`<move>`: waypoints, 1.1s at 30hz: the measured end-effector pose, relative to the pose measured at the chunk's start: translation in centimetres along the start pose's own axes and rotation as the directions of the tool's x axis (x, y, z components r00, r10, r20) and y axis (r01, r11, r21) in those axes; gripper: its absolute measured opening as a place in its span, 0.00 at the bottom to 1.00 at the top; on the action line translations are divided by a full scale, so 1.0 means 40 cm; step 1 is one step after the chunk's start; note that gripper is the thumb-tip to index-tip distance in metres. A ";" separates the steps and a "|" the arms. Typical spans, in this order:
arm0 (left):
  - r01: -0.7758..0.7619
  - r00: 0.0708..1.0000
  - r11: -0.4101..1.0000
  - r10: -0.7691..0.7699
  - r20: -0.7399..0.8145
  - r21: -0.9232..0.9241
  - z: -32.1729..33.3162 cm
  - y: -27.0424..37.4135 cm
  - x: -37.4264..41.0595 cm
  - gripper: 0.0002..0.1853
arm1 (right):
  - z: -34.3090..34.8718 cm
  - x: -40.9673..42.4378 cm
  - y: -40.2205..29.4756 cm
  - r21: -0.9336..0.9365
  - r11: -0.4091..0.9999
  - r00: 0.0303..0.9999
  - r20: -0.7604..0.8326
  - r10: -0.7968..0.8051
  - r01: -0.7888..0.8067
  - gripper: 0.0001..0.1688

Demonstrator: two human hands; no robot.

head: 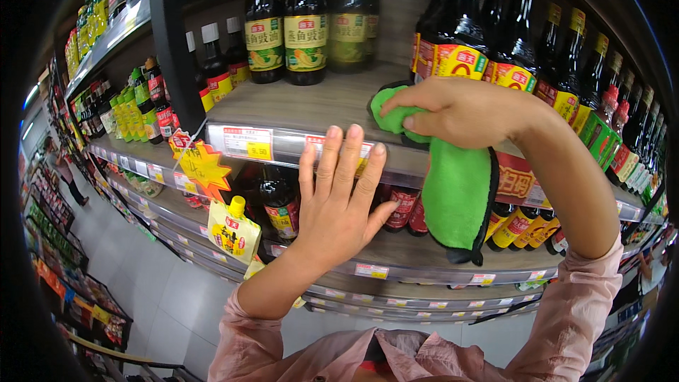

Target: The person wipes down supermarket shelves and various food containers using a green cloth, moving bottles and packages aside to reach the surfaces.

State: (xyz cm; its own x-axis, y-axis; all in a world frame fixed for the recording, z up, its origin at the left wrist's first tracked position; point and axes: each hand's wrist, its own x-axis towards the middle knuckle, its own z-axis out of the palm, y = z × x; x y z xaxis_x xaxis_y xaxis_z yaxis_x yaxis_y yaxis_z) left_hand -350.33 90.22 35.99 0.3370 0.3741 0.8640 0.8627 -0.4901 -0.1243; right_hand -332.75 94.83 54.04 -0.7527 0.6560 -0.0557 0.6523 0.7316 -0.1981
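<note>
My right hand (451, 111) grips a green cloth with a dark edge (459, 191), part of it pressed on the wooden shelf board (313, 101) and the rest hanging over the shelf's front. My left hand (339, 196) is spread flat, fingers apart, against the clear price-label strip (286, 148) at that shelf's edge, and holds nothing. Behind, on the same board, stand soy sauce bottles with cream and green labels (306, 37) at left. Large dark bottles with red caps and yellow labels (461, 26) stand just behind my right hand.
A yellow star-shaped price tag (204, 167) and a cream spouted pouch (233, 231) hang left of my left hand. A black shelf post (177, 37) rises at left. Bottles (281, 212) fill parts of the shelf below. A person (66, 170) stands in the aisle far left.
</note>
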 end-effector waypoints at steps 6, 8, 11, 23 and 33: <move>0.129 0.989 0.990 -0.132 -0.059 -0.059 -0.042 -0.072 -0.011 0.41 | 0.000 0.190 -0.009 -0.171 0.968 0.982 -0.007 0.187 -0.186 0.19; 0.129 0.988 0.989 -0.135 -0.077 -0.068 -0.043 -0.098 -0.016 0.41 | -0.004 0.246 -0.002 -0.172 0.953 0.968 -0.001 0.253 -0.249 0.18; 0.120 0.991 0.986 -0.127 -0.052 -0.114 -0.052 -0.112 -0.024 0.41 | 0.001 0.326 0.051 -0.223 0.935 0.960 -0.096 0.262 -0.277 0.17; 0.056 0.995 0.980 -0.071 -0.075 -0.193 -0.027 -0.144 -0.043 0.40 | -0.002 0.519 0.260 -0.384 0.695 0.793 -0.325 0.515 -0.608 0.18; 0.064 0.992 0.960 -0.092 -0.088 -0.274 -0.021 -0.152 -0.049 0.38 | 0.006 0.448 0.171 -0.090 0.746 0.720 -0.364 0.592 -0.659 0.16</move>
State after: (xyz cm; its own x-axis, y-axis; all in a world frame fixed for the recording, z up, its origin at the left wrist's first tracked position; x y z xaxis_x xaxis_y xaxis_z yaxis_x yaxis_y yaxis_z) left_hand -356.55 91.82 35.46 0.2219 0.3466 0.9114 0.7461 -0.6621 0.0701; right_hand -341.81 111.55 51.44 -0.1233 0.9723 0.1984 0.9912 0.1304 -0.0229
